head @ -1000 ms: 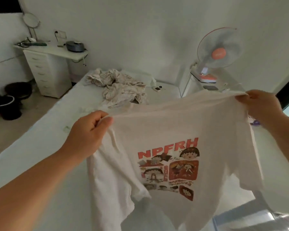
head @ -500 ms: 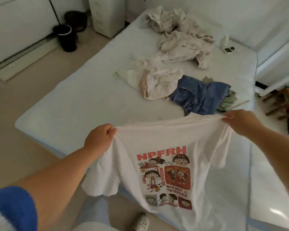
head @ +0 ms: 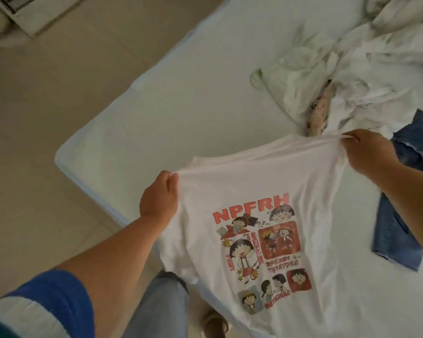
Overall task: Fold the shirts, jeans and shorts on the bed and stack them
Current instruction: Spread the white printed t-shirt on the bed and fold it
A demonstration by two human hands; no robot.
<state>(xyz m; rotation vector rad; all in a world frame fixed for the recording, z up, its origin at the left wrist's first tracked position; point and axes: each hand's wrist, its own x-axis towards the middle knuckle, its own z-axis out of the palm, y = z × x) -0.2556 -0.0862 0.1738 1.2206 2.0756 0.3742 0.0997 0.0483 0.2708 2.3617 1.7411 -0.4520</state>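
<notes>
A white T-shirt [head: 249, 186] with a red "NPFRH" cartoon print is stretched between my hands, print side up, over the near corner of the bed [head: 176, 98]. My left hand [head: 160, 197] grips its left shoulder, and my right hand [head: 366, 154] pinches the right shoulder. The shirt's lower part drapes down over the bed edge. Blue denim [head: 398, 230] lies on the bed at the right, partly under my right arm. A heap of crumpled white clothes [head: 357, 67] sits at the far right.
Beige tiled floor [head: 47, 132] runs along the bed's left side. A white skirting or unit [head: 32, 13] is at the top left. My jeans-clad leg [head: 161, 306] and a shoe [head: 214, 324] stand against the bed's near edge.
My view has tilted further down and closer to the bed. Both hands have lowered the stretched T-shirt toward the mattress, still holding the same shoulders.
</notes>
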